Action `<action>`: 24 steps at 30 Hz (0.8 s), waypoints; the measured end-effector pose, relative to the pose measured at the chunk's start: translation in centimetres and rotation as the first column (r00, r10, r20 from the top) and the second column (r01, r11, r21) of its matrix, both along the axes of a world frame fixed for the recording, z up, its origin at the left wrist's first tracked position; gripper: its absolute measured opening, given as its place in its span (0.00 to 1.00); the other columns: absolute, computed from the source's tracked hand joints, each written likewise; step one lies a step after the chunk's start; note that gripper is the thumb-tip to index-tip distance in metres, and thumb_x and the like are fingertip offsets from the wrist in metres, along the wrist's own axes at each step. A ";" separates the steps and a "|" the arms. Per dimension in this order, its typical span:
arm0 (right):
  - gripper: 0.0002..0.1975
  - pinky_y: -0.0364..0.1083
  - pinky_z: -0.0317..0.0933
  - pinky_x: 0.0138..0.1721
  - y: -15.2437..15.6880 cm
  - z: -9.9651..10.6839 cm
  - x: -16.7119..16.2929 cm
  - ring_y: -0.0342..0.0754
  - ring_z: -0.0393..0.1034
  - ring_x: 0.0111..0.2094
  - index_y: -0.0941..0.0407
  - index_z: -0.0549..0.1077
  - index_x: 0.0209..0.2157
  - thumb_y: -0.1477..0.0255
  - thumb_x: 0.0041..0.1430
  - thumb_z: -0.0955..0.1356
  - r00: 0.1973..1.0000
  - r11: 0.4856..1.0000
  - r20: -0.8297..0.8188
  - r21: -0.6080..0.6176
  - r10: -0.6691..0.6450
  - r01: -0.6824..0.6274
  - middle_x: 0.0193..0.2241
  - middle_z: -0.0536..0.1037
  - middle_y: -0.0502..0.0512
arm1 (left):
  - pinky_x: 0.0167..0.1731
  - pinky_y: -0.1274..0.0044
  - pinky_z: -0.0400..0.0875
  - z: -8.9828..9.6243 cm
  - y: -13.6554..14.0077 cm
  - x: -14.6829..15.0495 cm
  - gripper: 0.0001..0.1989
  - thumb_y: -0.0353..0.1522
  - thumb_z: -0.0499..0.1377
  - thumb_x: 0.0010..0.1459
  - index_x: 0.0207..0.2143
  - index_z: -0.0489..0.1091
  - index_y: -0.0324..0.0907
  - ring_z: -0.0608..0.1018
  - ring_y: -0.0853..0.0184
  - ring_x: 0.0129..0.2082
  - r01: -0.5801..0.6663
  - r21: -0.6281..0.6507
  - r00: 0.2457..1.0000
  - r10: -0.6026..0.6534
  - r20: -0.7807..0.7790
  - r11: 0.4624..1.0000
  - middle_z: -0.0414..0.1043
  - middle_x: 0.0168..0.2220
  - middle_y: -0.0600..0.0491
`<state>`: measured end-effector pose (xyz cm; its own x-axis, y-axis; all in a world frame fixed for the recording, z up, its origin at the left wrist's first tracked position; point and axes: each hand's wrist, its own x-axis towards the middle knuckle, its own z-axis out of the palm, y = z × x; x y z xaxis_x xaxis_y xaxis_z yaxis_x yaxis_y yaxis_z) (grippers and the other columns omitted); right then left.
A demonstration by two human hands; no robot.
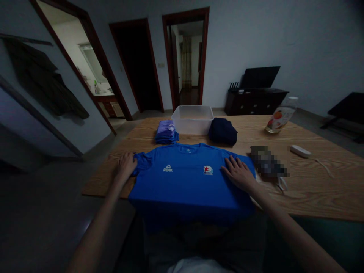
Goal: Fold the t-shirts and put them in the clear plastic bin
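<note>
A blue T-shirt (184,185) is spread face up on the wooden table (313,189), its collar pointing away from me and its lower part hanging over the near edge. White lettering and a round badge mark its chest. My left hand (127,165) rests at the cuff of the left-side sleeve, fingers stretched out and touching the cloth. Flat on the shirt near the opposite sleeve lies my right hand (238,172), its fingers spread. Beyond the collar are a folded purple-and-blue clothing stack (166,132) and a folded dark navy garment (223,131).
A clear plastic bin (192,125) stands between the folded clothes. To the right are a bottle (281,116), a blurred-out item (267,161) and a white device (300,151) with a cord. A TV cabinet (254,100) and doorways line the far wall.
</note>
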<state>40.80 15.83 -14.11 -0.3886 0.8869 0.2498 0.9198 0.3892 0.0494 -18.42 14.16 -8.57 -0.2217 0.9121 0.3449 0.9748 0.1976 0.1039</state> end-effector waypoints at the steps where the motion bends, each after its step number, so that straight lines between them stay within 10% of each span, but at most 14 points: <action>1: 0.32 0.69 0.50 0.70 0.3 0.4 -0.6 0.69 0.50 0.73 0.55 0.68 0.70 0.56 0.76 0.53 1.000 1.000 -0.004 0.006 -0.005 0.005 0.70 0.64 0.65 | 0.66 0.62 0.66 -0.4 0.6 1.1 0.23 0.34 0.51 0.68 0.62 0.72 0.39 0.73 0.51 0.64 0.061 0.004 0.998 -0.061 -0.030 0.998 0.73 0.63 0.40; 8: 0.33 0.65 0.39 0.74 4.0 1.9 -6.5 0.65 0.44 0.75 0.62 0.63 0.72 0.57 0.77 0.54 0.999 1.000 -0.030 0.009 -0.022 0.023 0.73 0.56 0.67 | 0.71 0.46 0.50 -3.4 5.3 9.0 0.32 0.45 0.43 0.75 0.74 0.57 0.40 0.59 0.48 0.74 0.127 -0.214 0.992 -0.126 0.020 0.969 0.54 0.74 0.40; 17: 0.34 0.66 0.39 0.74 5.7 0.6 -4.7 0.64 0.47 0.75 0.68 0.58 0.73 0.60 0.76 0.55 0.990 0.993 -0.109 -0.093 -0.086 0.076 0.73 0.54 0.71 | 0.71 0.46 0.47 -4.4 6.1 6.9 0.33 0.46 0.40 0.75 0.71 0.63 0.36 0.57 0.45 0.75 0.066 -0.119 0.996 -0.072 -0.048 0.991 0.57 0.73 0.37; 24: 0.33 0.54 0.37 0.75 8.5 1.6 -12.0 0.55 0.44 0.76 0.66 0.56 0.74 0.61 0.77 0.57 0.987 0.994 -0.146 -0.081 0.061 -0.074 0.75 0.52 0.66 | 0.74 0.55 0.48 -4.3 10.0 16.6 0.32 0.44 0.42 0.76 0.72 0.61 0.36 0.56 0.49 0.75 0.393 -0.148 0.915 -0.401 -0.032 0.908 0.54 0.75 0.42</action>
<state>28.85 24.36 -12.53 -0.4140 0.8803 0.2315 0.8864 0.4477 -0.1174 -1.79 24.19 -12.89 0.1858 0.9592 0.2130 0.9790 -0.1991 0.0427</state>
